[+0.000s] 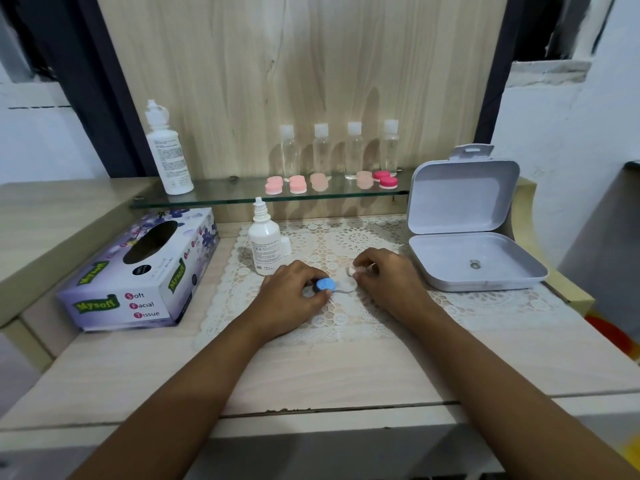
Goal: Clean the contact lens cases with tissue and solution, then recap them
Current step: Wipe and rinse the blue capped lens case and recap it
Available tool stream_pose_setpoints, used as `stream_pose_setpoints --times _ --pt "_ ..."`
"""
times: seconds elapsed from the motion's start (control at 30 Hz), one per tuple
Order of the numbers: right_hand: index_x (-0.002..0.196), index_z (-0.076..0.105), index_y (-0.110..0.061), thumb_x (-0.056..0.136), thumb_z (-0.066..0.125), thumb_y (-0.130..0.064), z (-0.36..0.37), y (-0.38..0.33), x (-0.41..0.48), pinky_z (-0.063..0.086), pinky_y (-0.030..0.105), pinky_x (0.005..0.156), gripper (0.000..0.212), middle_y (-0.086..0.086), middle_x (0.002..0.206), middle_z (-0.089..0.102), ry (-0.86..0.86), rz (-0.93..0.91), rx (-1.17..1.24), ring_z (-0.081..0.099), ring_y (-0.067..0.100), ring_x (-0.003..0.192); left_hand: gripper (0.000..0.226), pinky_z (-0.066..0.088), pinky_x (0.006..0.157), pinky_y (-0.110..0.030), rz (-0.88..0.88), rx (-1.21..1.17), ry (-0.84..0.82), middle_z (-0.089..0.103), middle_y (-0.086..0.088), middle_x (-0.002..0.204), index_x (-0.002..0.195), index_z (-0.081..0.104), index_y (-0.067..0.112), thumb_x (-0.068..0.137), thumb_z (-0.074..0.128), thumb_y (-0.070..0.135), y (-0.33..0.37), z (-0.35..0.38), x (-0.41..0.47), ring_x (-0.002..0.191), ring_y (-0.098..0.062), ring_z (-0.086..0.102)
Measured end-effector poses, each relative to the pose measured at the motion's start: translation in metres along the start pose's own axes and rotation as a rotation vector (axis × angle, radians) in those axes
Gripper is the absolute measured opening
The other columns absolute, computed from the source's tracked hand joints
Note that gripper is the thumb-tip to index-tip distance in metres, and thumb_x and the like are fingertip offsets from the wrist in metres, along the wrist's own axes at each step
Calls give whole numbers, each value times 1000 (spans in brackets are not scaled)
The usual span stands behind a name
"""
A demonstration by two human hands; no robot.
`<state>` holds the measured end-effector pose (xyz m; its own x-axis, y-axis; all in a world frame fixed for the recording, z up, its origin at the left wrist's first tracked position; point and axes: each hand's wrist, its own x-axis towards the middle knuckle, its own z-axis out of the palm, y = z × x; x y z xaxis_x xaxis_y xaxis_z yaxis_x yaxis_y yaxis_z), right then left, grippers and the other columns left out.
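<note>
Head view: left hand (294,296) grips the round blue cap (325,285) of a contact lens case (342,289), fingers curled round it. Right hand (388,278) pinches a small white piece (351,270) at its fingertips; cap or tissue wad, can't tell. The case lies between the hands on a lace mat (346,323). Judgement: mid-task, this case is being wiped or recapped. Pink cases (298,184) on the glass shelf, well beyond both hands, look capped; whether they are cleaned is unclear. Solution bottle (264,237), smooth white plastic with a bare nozzle, stands just beyond the left hand. Glossy card tissue box (145,271) sits further out to its left.
</note>
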<state>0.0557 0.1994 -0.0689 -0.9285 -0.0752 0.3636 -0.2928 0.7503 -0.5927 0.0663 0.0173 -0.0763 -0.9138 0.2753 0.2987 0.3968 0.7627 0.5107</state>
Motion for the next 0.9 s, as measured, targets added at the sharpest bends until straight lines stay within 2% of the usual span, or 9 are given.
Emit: stream_pose_setpoints --times 0.13,0.27,0.3,0.4,0.5,0.6,0.7,0.83,0.9 --pt "108 66 -17 86 63 -20 -6 -6 -5 43 23 83 22 1 108 63 21 19 121 56 12 93 22 39 95 -40 6 0 0 56 9 102 105 65 29 87 58 39 0 0 0 102 -14 49" --pt "109 66 -17 85 65 -19 -7 -8 -12 37 6 72 24 -1 111 63 -31 -39 146 57 9 92 21 39 95 -40 10 13 -2 55 9 102 106 64 28 88 59 36 0 0 0 102 -15 49" --pt "110 66 -17 86 64 -19 -7 -8 -13 35 5 70 24 -1 111 63 -57 -57 116 56 9 93 21 39 96 -40 10 16 -3 56 9 103 106 64 28 88 59 35 0 0 0 103 -15 49" --pt "111 66 -17 87 62 -20 -6 -8 -16 30 10 71 25 -2 114 62 -97 -108 2 55 11 99 22 39 96 -41 14 33 -5 56 9 104 107 64 28 88 58 36 -1 1 1 104 -16 49" --pt "114 65 -18 87 62 -21 -5 -8 -17 32 13 75 27 -3 116 61 -94 -127 -34 56 12 100 26 39 96 -40 13 37 -8 56 9 104 108 64 28 87 56 42 0 1 1 104 -16 49" --pt "118 63 -19 88 61 -24 -2 -6 -15 40 25 88 31 0 114 60 -120 -117 -71 55 17 104 23 38 96 -40 17 46 -8 56 7 106 109 64 28 89 57 35 0 1 1 105 -16 49" --pt "111 66 -16 88 60 -30 0 -5 -14 42 37 92 28 3 106 59 -156 -98 -112 53 22 104 23 37 97 -40 19 49 -10 56 8 105 110 64 28 89 57 35 -1 1 2 104 -15 48" --pt "112 64 -18 86 61 -38 2 -5 -12 41 38 93 33 2 104 59 -143 -70 -123 49 21 105 24 36 97 -38 19 65 -11 53 11 104 112 63 28 90 56 35 0 1 2 105 -14 47" --pt "109 63 -15 83 64 -39 2 -7 -12 41 35 89 36 0 95 55 -131 -45 -111 48 21 101 25 36 97 -37 20 69 -12 52 11 104 112 63 28 90 56 36 0 1 2 105 -14 47"
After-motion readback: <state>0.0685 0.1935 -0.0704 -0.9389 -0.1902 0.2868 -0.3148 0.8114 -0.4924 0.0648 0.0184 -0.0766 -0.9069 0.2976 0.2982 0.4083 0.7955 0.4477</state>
